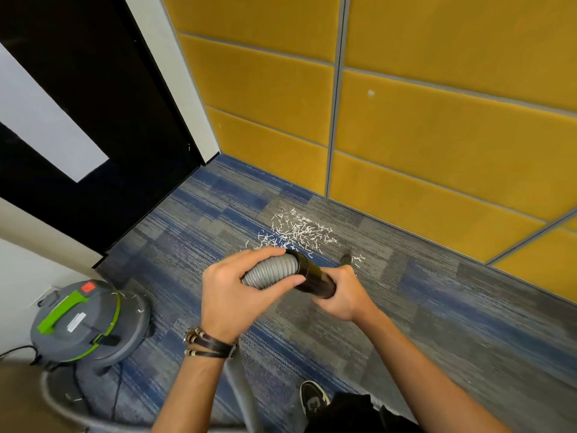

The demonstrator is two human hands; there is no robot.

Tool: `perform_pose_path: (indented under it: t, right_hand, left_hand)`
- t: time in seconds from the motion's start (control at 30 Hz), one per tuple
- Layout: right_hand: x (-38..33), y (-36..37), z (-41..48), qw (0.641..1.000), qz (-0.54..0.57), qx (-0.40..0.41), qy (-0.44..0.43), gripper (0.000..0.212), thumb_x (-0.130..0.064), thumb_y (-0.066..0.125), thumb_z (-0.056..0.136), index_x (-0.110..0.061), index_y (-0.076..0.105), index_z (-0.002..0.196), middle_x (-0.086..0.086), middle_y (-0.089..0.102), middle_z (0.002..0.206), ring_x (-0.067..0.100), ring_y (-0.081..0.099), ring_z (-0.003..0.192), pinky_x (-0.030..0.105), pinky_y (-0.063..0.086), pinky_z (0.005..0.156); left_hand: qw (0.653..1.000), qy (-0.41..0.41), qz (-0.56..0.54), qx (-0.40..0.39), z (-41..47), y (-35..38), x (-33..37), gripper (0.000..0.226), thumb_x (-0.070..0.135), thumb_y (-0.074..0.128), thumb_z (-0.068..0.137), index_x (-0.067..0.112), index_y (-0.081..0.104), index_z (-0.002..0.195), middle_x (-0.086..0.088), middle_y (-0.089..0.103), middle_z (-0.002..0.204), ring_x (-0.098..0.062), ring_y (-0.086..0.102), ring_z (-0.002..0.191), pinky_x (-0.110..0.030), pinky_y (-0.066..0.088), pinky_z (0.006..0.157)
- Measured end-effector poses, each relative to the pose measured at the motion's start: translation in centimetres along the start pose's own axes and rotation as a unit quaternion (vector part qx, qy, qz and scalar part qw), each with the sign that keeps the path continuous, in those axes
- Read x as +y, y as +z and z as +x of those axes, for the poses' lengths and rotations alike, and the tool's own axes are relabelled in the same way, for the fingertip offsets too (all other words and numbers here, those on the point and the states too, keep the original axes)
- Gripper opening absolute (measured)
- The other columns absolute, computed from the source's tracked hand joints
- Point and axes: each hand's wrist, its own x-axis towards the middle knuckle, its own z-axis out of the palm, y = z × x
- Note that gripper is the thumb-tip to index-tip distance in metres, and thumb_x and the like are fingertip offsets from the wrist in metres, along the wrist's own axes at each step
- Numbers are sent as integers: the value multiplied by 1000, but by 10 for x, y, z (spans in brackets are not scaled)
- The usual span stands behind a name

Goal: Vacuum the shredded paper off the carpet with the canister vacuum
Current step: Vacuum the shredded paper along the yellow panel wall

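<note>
Carpet [437,323]: 1 vacuum [84,320]; left hand [237,292] grips hose [271,271], right hand [342,295] tube [315,278].

The carpet [437,323] is laid in tiles of blue and grey, each streaked with fine stripes. The shredded paper [296,231] is white. The hose [270,271] is grey and ribbed; the tube [315,276] is glossy black. The canister vacuum [84,335] is dark grey with a bright green handle [62,310], a green band round its lid and a red patch [88,288]. The wall panels [437,120] are mustard yellow with grey seams. The door [93,104] is black with a pale pane. The wristband [209,343] is dark brown with pale beads; the shoe [312,398] is black with a white mark.
</note>
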Motion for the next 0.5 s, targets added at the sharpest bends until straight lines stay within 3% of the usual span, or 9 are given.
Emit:
perform_pose_path:
  t: [0.13, 0.23, 0.37, 0.5]
  right_hand:
    - [6, -3, -20, 1000, 9, 24, 16, 14, -24, 72, 76, -15, 62, 71, -3, 55, 56, 9, 46, 49, 32, 38, 50]
    - [11, -1, -28, 999, 0, 43, 24, 19, -18, 78, 77, -15, 61, 70, -3, 56, 56, 12, 48, 49, 37, 41, 50]
    - [1, 3, -26, 999, 7, 44, 16, 26, -2, 78, 73, -17, 57, 67, -10, 51, 55, 8, 43, 48, 30, 36, 48]
    - [-17, 8, -32, 999, 27, 34, 14, 26, -8, 75, 72, -21, 54, 65, -5, 51, 54, 7, 40, 47, 26, 32, 49]
  left_hand:
    - [1000, 9, -4, -16, 1, 3, 8, 44, 53, 91, 73, 25, 83, 107, 17, 77, 99, -2, 74, 90, -28, 60, 83]
    - [1000, 17, 6, -23, -3, 4, 11, 44, 53, 92, 73, 27, 83, 107, 17, 76, 94, -3, 73, 84, -30, 60, 78]
    - [999, 36, -1, -25, -5, -3, 19, 45, 50, 93, 73, 24, 83, 108, 13, 78, 97, -5, 74, 85, -33, 62, 77]
    - [999, 37, -14, -23, -8, -15, 21, 46, 51, 93, 72, 21, 83, 106, 13, 78, 101, -4, 75, 89, -32, 62, 80]
